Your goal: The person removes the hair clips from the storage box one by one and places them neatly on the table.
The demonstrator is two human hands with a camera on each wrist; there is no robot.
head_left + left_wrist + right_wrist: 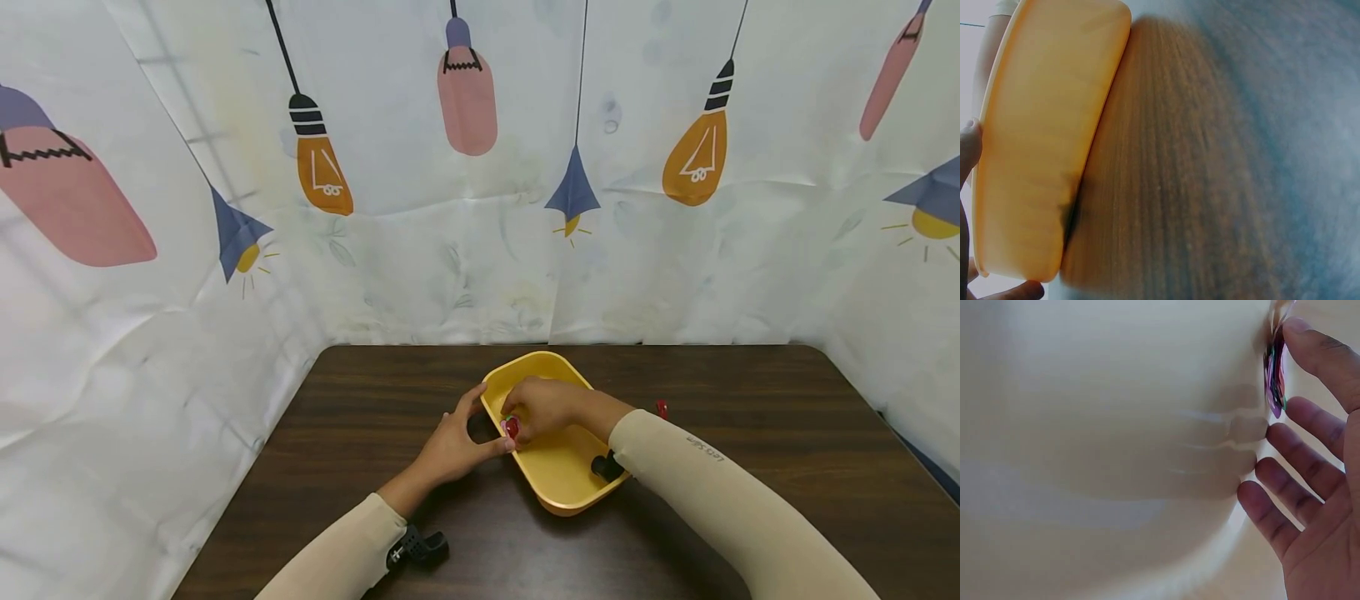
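A yellow plastic tub (558, 467) stands at an angle on the table. My left hand (453, 450) grips its left end, thumb and fingers spread along the rim; in the left wrist view, fingertips (1029, 290) touch the tub's outer corner. My right hand (547, 404) reaches inside, bent downward at the left wall. There it pinches a small shiny bundle (1275, 378) of red, purple and green between thumb and index finger; its exact kind cannot be made out. The other fingers of that hand touch the tub wall loosely bent. My forearm hides part of the tub.
A small red object (662, 408) lies on the dark wood table (390, 375) behind the right forearm. Black wrist cameras sit on the left wrist (420, 550) and right wrist (607, 467). A white printed curtain (405, 283) closes off the table's back and sides.
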